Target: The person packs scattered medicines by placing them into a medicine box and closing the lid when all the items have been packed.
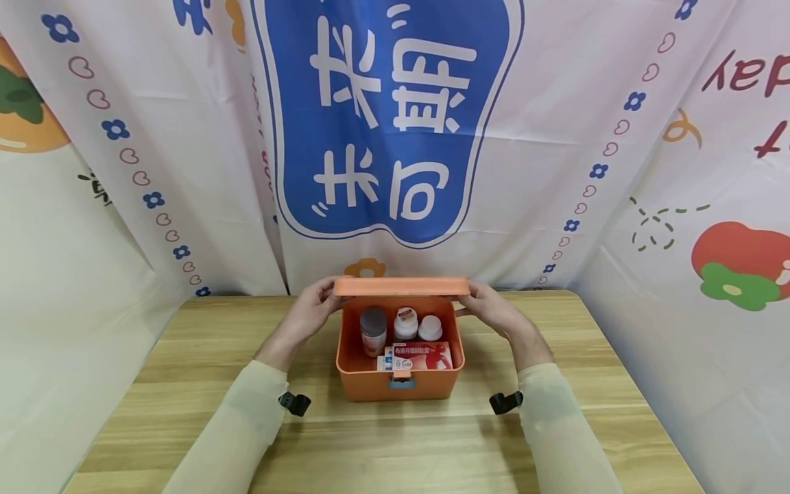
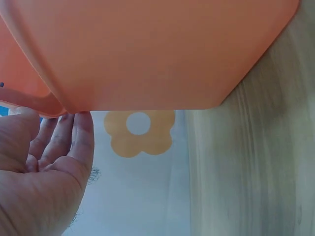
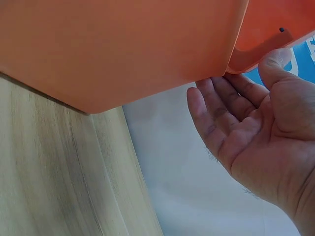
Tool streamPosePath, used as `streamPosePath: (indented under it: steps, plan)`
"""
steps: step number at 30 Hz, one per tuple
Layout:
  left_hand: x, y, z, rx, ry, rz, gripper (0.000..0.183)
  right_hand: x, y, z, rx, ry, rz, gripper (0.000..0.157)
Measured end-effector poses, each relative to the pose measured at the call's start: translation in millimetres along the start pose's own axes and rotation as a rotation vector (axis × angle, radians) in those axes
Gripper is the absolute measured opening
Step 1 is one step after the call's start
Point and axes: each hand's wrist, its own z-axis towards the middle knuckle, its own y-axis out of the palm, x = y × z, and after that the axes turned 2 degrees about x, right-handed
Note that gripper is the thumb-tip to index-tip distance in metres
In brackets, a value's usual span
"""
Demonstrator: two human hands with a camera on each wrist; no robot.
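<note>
An orange plastic box (image 1: 370, 391) stands on the wooden table with its lid (image 1: 401, 287) raised at the back. My left hand (image 1: 311, 312) grips the lid's left corner, thumb on the rim and fingers behind it in the left wrist view. On the other side my right hand (image 1: 494, 312) holds the lid's right corner, its thumb (image 3: 275, 69) against the rim and its index finger held apart. Inside the box are a grey-capped bottle (image 1: 373, 333), two white bottles, one with a label (image 1: 406, 324) and one plain-capped (image 1: 430, 328), and a red medicine carton (image 1: 422, 357) over another, partly hidden carton.
A blue-grey latch (image 1: 402, 384) sits on the box's front. The wooden table (image 1: 401, 446) reaches back to a printed cloth (image 1: 234, 226) hanging behind the box. More white printed cloth (image 1: 691, 363) hangs at both sides.
</note>
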Motion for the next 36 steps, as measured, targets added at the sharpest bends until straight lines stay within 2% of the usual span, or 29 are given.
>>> streamPosePath:
  steps: [6,15,25,36]
  plan:
    - [-2.9,-0.6,-1.1,0.010,-0.004,0.045,0.041,2,-1.0,0,0.010,0.015,-0.018,0.041]
    - [-7.0,-6.1,-8.4,-0.004,-0.043,0.116,0.043,5,-2.5,-5,0.056,0.054,-0.134,0.044]
    - [-14.6,-9.7,-12.1,-0.023,0.004,0.147,0.047,11,-2.5,-9,0.011,0.039,-0.110,0.040]
    - [-21.6,-8.5,-13.2,-0.040,0.039,0.125,0.045,16,-4.4,-9,-0.026,0.023,-0.107,0.045]
